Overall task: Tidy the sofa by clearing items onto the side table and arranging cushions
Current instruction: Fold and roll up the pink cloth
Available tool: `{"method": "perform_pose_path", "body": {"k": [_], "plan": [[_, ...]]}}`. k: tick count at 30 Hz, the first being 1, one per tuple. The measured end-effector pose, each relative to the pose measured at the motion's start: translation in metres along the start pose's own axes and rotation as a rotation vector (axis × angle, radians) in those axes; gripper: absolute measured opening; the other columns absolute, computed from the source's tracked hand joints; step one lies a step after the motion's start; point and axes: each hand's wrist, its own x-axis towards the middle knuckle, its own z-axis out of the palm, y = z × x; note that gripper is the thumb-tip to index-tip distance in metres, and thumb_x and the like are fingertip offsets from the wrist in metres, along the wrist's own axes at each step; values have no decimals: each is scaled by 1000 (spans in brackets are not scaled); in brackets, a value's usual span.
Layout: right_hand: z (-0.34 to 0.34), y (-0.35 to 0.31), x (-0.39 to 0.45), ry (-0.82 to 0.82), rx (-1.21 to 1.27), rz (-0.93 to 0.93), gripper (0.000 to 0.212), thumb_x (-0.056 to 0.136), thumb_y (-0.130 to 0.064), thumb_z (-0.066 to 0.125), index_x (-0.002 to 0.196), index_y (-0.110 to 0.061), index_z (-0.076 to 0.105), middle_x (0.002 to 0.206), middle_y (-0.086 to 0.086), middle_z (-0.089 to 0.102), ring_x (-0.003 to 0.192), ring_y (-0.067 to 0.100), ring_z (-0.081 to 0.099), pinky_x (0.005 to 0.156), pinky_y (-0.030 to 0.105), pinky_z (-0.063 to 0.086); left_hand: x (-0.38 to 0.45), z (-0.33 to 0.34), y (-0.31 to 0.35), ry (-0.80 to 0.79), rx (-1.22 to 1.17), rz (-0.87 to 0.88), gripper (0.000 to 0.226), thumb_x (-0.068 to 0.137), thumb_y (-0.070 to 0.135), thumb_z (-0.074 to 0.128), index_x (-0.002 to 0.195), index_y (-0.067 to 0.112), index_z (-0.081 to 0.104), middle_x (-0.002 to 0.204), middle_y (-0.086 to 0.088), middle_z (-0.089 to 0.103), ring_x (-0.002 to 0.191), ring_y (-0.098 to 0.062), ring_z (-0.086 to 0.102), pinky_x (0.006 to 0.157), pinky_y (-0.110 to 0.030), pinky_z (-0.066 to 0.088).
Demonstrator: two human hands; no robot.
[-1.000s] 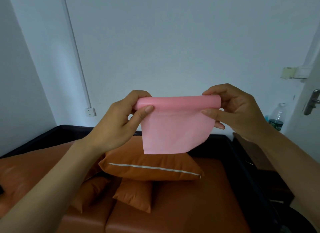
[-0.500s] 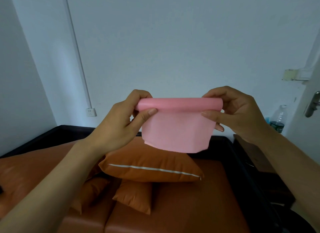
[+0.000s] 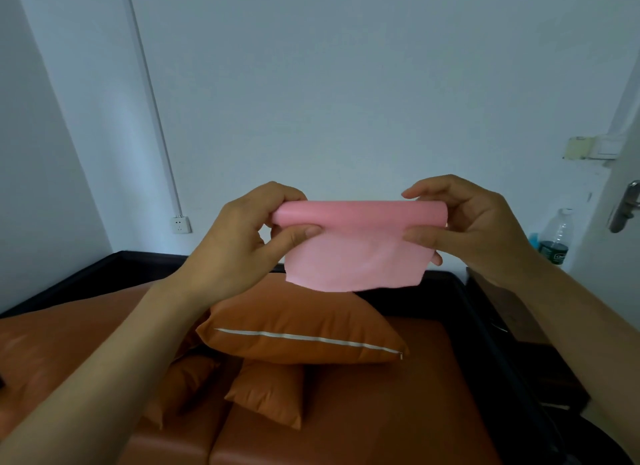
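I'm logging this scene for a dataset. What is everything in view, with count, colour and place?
pink sheet: 1, pink, held up mid-air, top edge rolled
cushions: 3 visible, orange, piled on the sofa
sofa: 1, orange seat, dark frame, below
side table: 1, dark brown, right of the sofa
bottle: 1, clear, green label, far right
wall socket: 1, white, left wall
door handle: 1, silver, right edge
left hand: 1, pinches the sheet's left end
right hand: 1, pinches its right end
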Motion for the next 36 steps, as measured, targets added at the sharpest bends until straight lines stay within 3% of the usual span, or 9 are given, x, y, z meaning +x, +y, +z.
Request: {"method": "perform_pose_path", "body": {"k": [4, 7, 13, 16, 19, 23, 26, 32, 36], "plan": [[1, 0, 0, 9, -45, 0, 27, 71, -29, 81, 94, -27, 68, 93, -7, 67, 68, 13, 62, 50, 28, 52, -2, 1, 0, 6, -25, -13, 31, 86, 50, 56, 108, 28, 59, 96, 12, 62, 83, -17, 57, 65, -29, 46], [3, 1, 0, 30, -51, 34, 27, 70, -44, 77, 90, -28, 70, 85, -6, 68, 63, 12, 60, 50, 25, 49, -2, 1, 2, 7, -38, -16, 40, 83, 50, 60, 118, 32, 53, 96, 11, 59, 78, -17, 56, 62, -27, 48], [5, 1, -1, 19, -112, 60, 21, 78, -44, 63, 81, -25, 71, 71, -4, 65, 57, 15, 58, 49, 24, 48, -2, -1, 2, -65, -58, -17, 31, 87, 45, 62, 113, 29, 59, 105, 11, 63, 81, -19, 61, 62, -31, 50], [5, -2, -1, 0, -90, 81, 18, 77, -37, 74, 89, -24, 69, 80, -5, 68, 70, 9, 63, 58, 21, 51, -2, -1, 2, -65, -50, -17, 32, 89, 49, 55, 113, 29, 60, 104, 12, 63, 83, -19, 61, 63, -33, 50], [5, -2, -4, -45, -94, 101, 34, 70, -22, 78, 100, -19, 63, 92, -5, 68, 84, 9, 65, 70, 27, 56, -2, -1, 3, -64, -37, -26, 32, 90, 49, 52, 114, 30, 59, 105, 15, 62, 89, -16, 61, 68, -34, 49], [7, -2, -7, -55, -104, 106, 34, 70, -19, 75, 102, -17, 63, 96, -6, 67, 88, 10, 64, 72, 24, 54, -3, -2, 5, -65, -21, 3, 26, 92, 44, 57, 114, 30, 57, 105, 22, 58, 82, -15, 57, 66, -23, 48], [7, -3, -9, -50, -135, 129, 35, 70, -22, 74, 102, -18, 64, 97, -8, 68, 90, 12, 65, 74, 23, 55, -4, -2, 7, -109, -1, -7, 34, 88, 42, 63, 118, 29, 54, 89, 24, 55, 72, -9, 52, 58, -9, 41], [12, -8, -14, -29, -78, 183, 27, 74, -27, 67, 100, -22, 65, 91, -6, 70, 80, 8, 65, 63, 24, 55, -6, -3, 8, -76, -54, -23, 35, 83, 38, 63, 112, 23, 52, 82, 2, 57, 65, -11, 49, 51, -9, 36], [15, -12, -16, 0, -82, 198, 26, 77, -30, 62, 101, -20, 60, 82, -10, 70, 74, 5, 65, 57, 20, 50, -6, -3, 5, -69, -70, -2, 27, 85, 34, 67, 107, 21, 56, 91, 9, 59, 75, -15, 53, 61, -18, 43]]}}
